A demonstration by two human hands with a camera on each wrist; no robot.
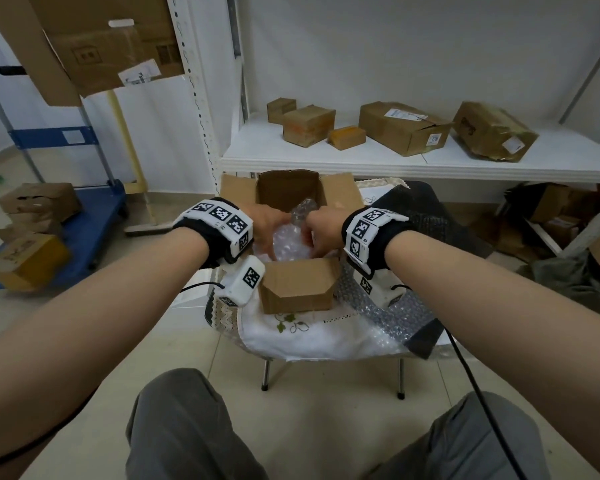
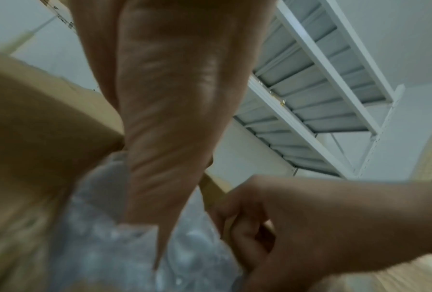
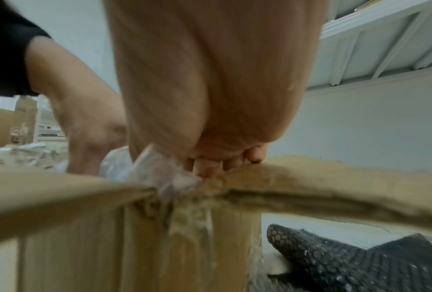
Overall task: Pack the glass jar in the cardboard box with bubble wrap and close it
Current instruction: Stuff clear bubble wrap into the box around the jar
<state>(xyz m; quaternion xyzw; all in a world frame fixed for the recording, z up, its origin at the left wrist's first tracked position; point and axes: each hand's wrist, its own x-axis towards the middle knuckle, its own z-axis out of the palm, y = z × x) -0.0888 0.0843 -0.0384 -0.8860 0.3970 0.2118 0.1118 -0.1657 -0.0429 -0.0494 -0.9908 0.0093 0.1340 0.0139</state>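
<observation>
Both hands reach into the open box (image 1: 297, 285): the left hand (image 1: 264, 226) presses straight fingers against the bubble wrap (image 1: 288, 242), the right hand (image 1: 321, 226) curls onto it. The jar, inside the wrap, stays hidden.

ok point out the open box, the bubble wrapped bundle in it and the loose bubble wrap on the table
cardboard box (image 1: 297, 289): head view, near outer wall.
bubble wrapped bundle (image 1: 286, 242): head view, middle, between the hands.
loose bubble wrap (image 1: 392, 315): head view, clear sheet right of the box.
</observation>
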